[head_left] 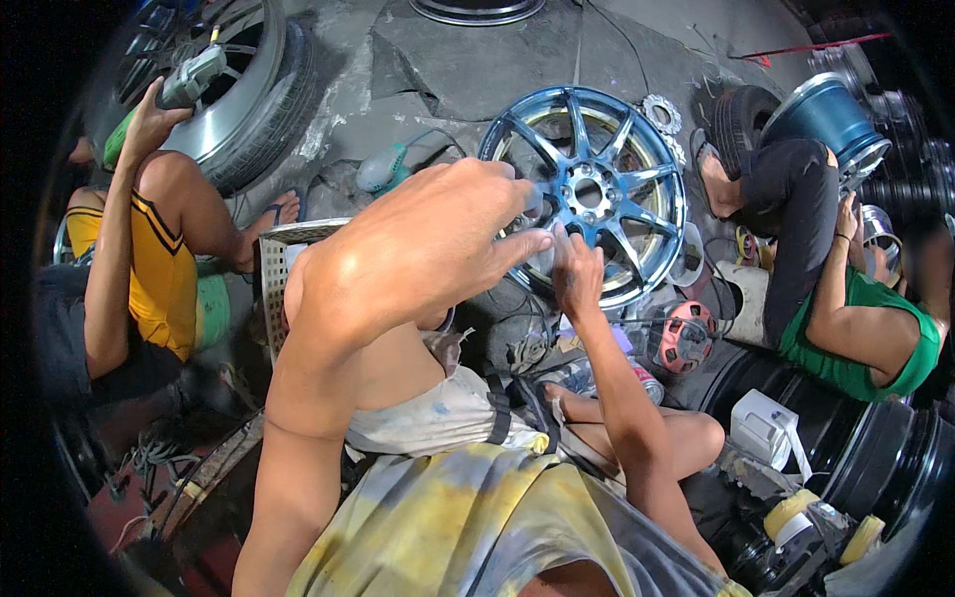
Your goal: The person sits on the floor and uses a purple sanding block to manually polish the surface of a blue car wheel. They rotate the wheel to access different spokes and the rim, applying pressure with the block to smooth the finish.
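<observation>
A blue, shiny multi-spoke wheel rim (pixel 652 212) lies in front of me, its hub with bolt holes facing up. My left hand (pixel 428 234) reaches over the rim's left side, fingers curled and closed, thumb pointing right. Something small and greyish shows at its fingertips, too unclear to name. Close beside that thumb, my right hand (pixel 579 277) is closed, with its fingertips at the lower left spokes. Whatever it may hold is hidden.
At left, a person holds a grey power tool (pixel 194 78) over a tyred wheel (pixel 284 109). Another person in green sits at right beside a blue rim (pixel 821 124). Nearby are a teal-and-grey sander (pixel 381 171), a red round object (pixel 686 336), a white crate (pixel 274 289) and cables.
</observation>
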A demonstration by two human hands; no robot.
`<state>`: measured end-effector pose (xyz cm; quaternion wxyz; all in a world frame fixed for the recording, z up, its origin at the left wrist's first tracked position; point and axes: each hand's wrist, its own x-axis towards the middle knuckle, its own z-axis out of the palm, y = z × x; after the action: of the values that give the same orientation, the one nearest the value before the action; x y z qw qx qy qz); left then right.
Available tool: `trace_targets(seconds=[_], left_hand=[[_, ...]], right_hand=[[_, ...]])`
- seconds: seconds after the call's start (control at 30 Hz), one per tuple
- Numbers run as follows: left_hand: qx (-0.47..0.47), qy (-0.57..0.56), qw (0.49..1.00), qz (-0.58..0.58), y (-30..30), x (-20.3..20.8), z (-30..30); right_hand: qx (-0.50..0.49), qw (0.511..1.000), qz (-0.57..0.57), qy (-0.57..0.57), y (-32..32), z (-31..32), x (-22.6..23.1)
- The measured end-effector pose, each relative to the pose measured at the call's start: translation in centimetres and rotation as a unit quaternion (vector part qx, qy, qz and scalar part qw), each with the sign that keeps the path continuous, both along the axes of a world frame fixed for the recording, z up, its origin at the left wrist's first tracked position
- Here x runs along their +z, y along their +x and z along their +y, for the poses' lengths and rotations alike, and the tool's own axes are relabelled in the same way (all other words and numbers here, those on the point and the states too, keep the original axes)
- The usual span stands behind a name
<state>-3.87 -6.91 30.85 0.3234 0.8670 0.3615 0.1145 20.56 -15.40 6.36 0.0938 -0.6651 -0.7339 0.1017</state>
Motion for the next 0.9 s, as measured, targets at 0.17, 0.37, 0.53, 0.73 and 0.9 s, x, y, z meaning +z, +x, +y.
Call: trace_targets(seconds=[0.17, 0.37, 0.53, 0.73, 0.9], left_hand=[[0.061, 0.092, 0.994, -0.009, -1.3, -0.3, 0.2], [0.07, 0.043, 0.995, 0.057, -1.9, 1.1, 0.1], [0.055, 0.002, 0.998, 0.038, -0.7, 2.2, -0.1], [0.113, 0.089, 0.989, 0.045, -3.5, 0.1, 0.0], [0.029, -0.04, 0.999, -0.007, -0.5, 0.9, 0.6]], right_hand=[[0.113, 0.993, 0.0, -0.037, -3.3, -2.4, 1.3], [0.058, 0.986, 0.141, -0.067, -5.9, -0.9, 0.3], [0.129, 0.962, 0.195, 0.141, -7.4, 5.1, -4.9], [0.123, 0.976, 0.179, -0.017, -3.9, -1.5, -0.7], [0.178, 0.934, 0.17, 0.26, -6.1, 6.0, -3.8]])
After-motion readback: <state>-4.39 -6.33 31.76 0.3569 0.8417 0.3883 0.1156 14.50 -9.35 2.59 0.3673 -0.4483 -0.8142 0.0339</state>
